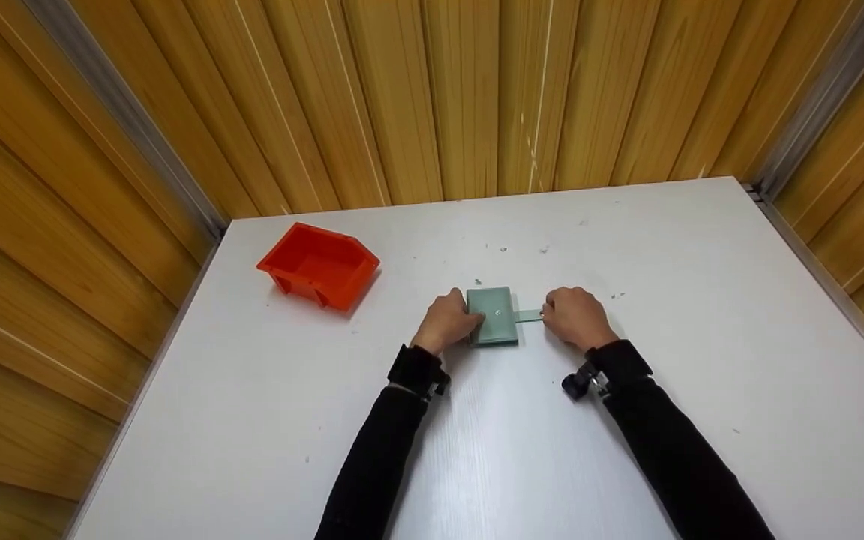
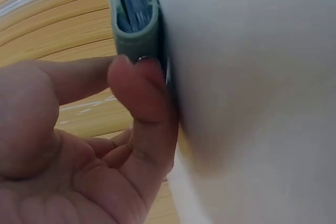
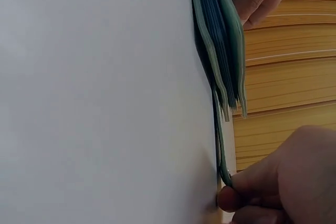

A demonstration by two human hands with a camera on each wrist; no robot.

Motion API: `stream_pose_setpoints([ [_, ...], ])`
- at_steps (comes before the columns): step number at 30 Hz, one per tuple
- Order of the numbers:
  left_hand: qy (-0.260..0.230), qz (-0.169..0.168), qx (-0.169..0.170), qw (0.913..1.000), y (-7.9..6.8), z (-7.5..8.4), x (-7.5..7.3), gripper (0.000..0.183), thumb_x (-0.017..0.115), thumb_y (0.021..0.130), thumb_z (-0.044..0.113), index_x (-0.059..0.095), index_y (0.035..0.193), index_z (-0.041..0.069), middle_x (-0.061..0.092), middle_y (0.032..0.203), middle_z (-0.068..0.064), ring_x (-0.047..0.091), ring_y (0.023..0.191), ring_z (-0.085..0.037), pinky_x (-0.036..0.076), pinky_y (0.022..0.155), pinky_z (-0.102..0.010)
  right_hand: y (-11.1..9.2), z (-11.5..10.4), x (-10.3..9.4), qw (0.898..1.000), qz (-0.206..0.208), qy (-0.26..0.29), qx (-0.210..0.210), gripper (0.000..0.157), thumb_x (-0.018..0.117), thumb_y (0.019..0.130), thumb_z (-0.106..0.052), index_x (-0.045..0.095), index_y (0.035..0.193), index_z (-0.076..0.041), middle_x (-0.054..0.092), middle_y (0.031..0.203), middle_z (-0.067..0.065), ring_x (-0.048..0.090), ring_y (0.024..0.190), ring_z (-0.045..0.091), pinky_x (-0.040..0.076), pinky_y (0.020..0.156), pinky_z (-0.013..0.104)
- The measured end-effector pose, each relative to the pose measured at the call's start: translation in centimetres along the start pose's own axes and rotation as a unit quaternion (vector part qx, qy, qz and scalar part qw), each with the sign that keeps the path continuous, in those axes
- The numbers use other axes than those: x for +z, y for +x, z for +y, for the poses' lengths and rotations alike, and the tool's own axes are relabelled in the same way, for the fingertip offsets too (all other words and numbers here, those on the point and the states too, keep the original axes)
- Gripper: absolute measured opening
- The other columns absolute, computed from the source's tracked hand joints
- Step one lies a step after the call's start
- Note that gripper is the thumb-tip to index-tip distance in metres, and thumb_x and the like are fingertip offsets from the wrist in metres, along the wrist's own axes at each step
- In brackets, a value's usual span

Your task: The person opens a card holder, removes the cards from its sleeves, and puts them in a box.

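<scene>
A small pale green card holder (image 1: 493, 319) lies on the white table, with a snap stud on its cover. My left hand (image 1: 446, 321) grips it at the spine, thumb on the cover. Out to the right runs its narrow closing strap (image 1: 529, 316), and my right hand (image 1: 576, 316) pinches the end of that strap. Seen from the right wrist, the covers stand slightly apart around a stack of bluish inner sleeves (image 3: 218, 30), while the strap (image 3: 220, 140) stretches along the tabletop to the fingers. The left wrist view shows the rounded spine (image 2: 135, 43) between thumb and fingers.
An orange-red open plastic bin (image 1: 319, 266) stands at the back left of the white table (image 1: 702, 360). Wood-patterned panels (image 1: 462, 97) rise behind the table and on both sides. Small dark marks (image 1: 503, 249) dot the tabletop beyond the hands.
</scene>
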State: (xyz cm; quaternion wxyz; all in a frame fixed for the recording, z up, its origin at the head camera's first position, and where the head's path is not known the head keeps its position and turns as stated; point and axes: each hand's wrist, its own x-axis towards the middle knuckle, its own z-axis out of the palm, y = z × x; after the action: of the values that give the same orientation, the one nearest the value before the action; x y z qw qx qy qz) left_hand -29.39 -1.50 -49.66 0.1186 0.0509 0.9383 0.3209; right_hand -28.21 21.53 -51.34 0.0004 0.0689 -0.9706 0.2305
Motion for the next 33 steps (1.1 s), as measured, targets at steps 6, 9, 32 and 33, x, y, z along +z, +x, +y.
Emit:
stream_pose_setpoints([
  [6,0.088,0.055,0.082,0.9912,-0.5,1.3,1.0,0.051,0.066,0.1,0.01,0.046,0.146,0.0,0.069,0.126,-0.021,0.071,0.111,-0.03,0.058,0.095,-0.04,0.1,0.1,0.0,1.0,-0.024,-0.006,0.009,0.026,0.053,0.102,-0.013,0.075,0.097,0.001,0.074,0.093,0.017,0.061,0.082,0.03,0.051,0.077,0.046],
  [9,0.189,0.072,0.186,0.9614,-0.9,1.8,1.7,0.043,0.061,0.1,0.0,0.056,0.14,0.015,0.071,0.12,-0.013,0.073,0.097,-0.026,0.06,0.082,-0.037,0.2,0.2,0.0,1.0,-0.027,-0.014,0.008,0.026,0.053,0.103,-0.014,0.074,0.095,-0.001,0.073,0.09,0.015,0.061,0.082,0.03,0.05,0.075,0.045],
  [32,0.148,0.043,0.22,0.9631,-1.1,2.3,1.3,0.023,0.065,0.096,0.023,0.06,0.117,0.015,0.067,0.095,-0.003,0.049,0.075,-0.015,0.049,0.069,-0.03,0.2,0.3,-0.2,0.999,-0.031,-0.006,0.006,0.025,0.054,0.102,-0.014,0.072,0.09,-0.002,0.067,0.079,0.012,0.057,0.071,0.026,0.043,0.064,0.035],
  [33,0.138,0.039,0.211,0.9669,-1.2,2.4,1.0,0.023,0.065,0.096,0.023,0.059,0.117,0.015,0.067,0.094,-0.003,0.05,0.074,-0.015,0.048,0.068,-0.029,0.2,0.3,-0.2,0.999,-0.031,-0.004,0.007,0.025,0.054,0.102,-0.014,0.072,0.091,-0.002,0.067,0.079,0.011,0.057,0.071,0.026,0.043,0.063,0.035],
])
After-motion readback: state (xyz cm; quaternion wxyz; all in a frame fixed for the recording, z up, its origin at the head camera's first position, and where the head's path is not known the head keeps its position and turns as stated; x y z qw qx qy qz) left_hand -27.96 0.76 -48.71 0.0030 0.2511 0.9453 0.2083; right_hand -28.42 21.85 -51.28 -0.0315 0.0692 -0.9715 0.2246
